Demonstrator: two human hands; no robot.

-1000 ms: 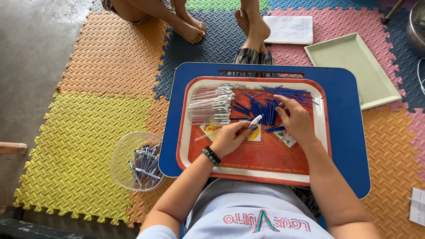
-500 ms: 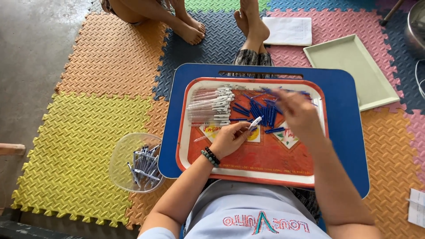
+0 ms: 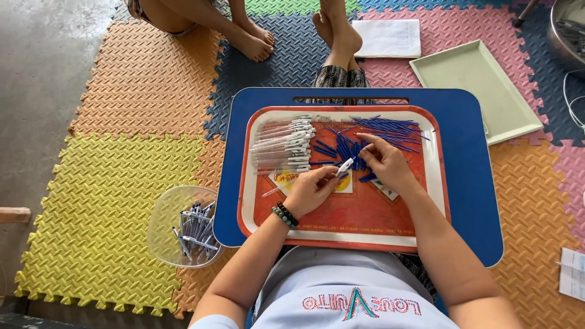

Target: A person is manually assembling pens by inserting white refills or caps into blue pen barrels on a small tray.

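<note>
My left hand (image 3: 312, 190) is closed around a clear pen barrel (image 3: 344, 166) with a white tip, holding it slanted over the middle of the orange tray (image 3: 341, 222). My right hand (image 3: 385, 163) sits just beside it, fingers pinched down into the heap of blue refills (image 3: 372, 137) at the tray's far right; I cannot tell whether a single refill is already clamped between them. The two hands are close together, nearly touching at the pen's tip. A row of clear pen barrels (image 3: 283, 145) lies stacked on the tray's far left, next to the blue heap. The tray rests on a blue lap worktop (image 3: 469, 189) across my legs. To my left, on the foam floor mat (image 3: 91, 213), stands a clear plastic bowl (image 3: 167, 213) holding finished pens. Beyond the worktop lie a pale green tray (image 3: 475, 85) and a folded white cloth (image 3: 387, 38), and another person's bare feet (image 3: 253, 39) rest on the mat
</note>
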